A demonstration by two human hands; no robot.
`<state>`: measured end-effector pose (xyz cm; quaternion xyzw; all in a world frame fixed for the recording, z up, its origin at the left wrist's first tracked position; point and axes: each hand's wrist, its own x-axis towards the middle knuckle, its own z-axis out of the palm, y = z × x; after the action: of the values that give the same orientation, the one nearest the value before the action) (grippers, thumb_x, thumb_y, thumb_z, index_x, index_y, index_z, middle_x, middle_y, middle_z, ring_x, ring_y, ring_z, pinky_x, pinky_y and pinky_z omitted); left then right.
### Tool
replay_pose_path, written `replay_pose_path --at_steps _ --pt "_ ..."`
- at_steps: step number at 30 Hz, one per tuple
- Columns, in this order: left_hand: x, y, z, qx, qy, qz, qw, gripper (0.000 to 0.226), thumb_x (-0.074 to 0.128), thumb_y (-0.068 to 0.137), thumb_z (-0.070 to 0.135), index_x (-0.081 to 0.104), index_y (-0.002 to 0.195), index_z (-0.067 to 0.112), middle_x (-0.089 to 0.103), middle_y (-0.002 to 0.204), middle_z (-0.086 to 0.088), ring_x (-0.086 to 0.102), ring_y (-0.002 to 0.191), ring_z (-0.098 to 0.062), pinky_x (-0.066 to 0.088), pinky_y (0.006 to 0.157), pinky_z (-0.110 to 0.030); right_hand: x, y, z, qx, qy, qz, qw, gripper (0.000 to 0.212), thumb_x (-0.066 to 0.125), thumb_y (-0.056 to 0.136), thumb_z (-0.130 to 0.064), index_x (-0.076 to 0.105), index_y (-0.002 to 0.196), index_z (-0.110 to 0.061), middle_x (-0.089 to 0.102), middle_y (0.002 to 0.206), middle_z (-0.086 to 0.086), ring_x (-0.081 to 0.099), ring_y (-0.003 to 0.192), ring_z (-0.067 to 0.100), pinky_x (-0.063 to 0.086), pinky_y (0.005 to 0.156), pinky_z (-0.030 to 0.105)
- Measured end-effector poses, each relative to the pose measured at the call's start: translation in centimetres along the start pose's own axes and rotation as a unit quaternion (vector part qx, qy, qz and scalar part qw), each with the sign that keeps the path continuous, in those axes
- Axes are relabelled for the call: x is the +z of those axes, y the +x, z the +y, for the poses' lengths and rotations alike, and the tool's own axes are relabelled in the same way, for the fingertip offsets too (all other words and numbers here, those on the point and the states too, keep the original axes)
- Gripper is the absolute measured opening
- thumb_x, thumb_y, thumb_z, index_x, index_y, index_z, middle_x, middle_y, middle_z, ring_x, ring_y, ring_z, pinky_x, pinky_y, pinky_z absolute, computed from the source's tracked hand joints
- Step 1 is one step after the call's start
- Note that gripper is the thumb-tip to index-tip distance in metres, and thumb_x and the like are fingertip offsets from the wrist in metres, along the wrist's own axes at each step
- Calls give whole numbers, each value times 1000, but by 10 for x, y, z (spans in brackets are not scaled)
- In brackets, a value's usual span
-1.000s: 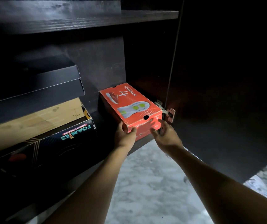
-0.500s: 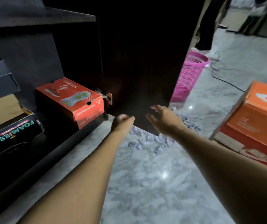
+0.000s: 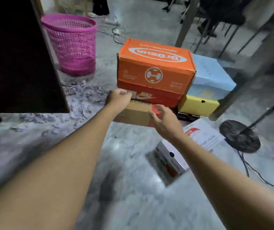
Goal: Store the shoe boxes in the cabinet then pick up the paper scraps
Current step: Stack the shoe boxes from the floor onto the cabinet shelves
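Orange cardboard tops the pile: the orange shoe box [image 3: 154, 63] sits on a red Nike box [image 3: 151, 97], which rests on a brown box [image 3: 133, 114] on the marble floor [image 3: 129, 188]. A light blue box [image 3: 211, 75] sits on a yellow box [image 3: 197, 105] just beside them, on the right.

The left hand [image 3: 118, 98] is at the red Nike box's left end, fingers curled in and gripping nothing; whether it touches is unclear. The right hand [image 3: 162, 120] hovers before the brown box, fingers spread, empty.

Paper scraps [image 3: 83, 95] litter the floor between the cabinet door [image 3: 16, 55] and the pink basket [image 3: 71, 44].

These boxes look stiff, light and smooth. The lids may lift off, so the two short ends, low down, seem the safest hold, taking the top box first.
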<state>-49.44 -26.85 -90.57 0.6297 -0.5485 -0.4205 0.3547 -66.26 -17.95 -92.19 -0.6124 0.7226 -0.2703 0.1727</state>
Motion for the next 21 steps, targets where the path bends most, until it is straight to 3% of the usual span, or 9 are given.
replay_pose_path --at_steps 4,6,10,13,16,18,21 --pt "86 -33 -2 8 -12 -70 997 13 59 90 32 60 79 26 68 93 -2 64 93 -25 47 76 -29 -20 -32 72 81 30 39 995 50 51 95 -48 52 136 -19 56 137 4 53 126 22 43 103 42" --pt "125 -47 -11 -2 -20 -93 995 8 59 89 31 64 91 24 69 103 -4 63 96 -25 46 77 -28 -24 -47 104 135 38 50 989 50 51 95 -47 50 138 -20 55 139 4 51 126 22 41 104 40" --pt "187 -75 -37 -11 35 -139 990 39 57 93 31 57 129 17 58 132 -4 55 118 -23 41 94 -27 -11 -67 149 244 31 56 968 61 53 93 -44 40 145 -16 40 148 14 36 138 30 34 108 44" --pt "208 -85 -55 -20 87 -159 983 46 52 96 28 48 140 16 51 141 -5 51 125 -25 38 93 -25 1 -76 170 303 37 55 951 70 55 91 -45 29 150 -18 27 155 14 25 142 33 31 110 47" --pt "215 -88 -65 -7 110 -163 980 42 51 96 25 51 136 13 56 136 -4 54 120 -23 36 84 -21 10 -82 185 323 109 42 939 72 56 88 -39 26 149 -17 29 153 13 30 138 33 35 108 46" --pt "215 -86 -67 -15 122 -140 982 43 53 94 33 53 134 16 56 136 -3 55 118 -23 41 87 -25 14 -88 189 320 145 37 935 72 56 86 -34 24 148 -16 32 151 11 37 132 32 40 104 44" --pt "208 -84 -70 -31 175 -111 978 33 52 90 43 67 106 17 67 112 0 60 102 -24 45 78 -29 13 -105 194 338 146 65 928 71 56 85 -38 25 147 -21 35 143 7 54 115 33 48 95 44"
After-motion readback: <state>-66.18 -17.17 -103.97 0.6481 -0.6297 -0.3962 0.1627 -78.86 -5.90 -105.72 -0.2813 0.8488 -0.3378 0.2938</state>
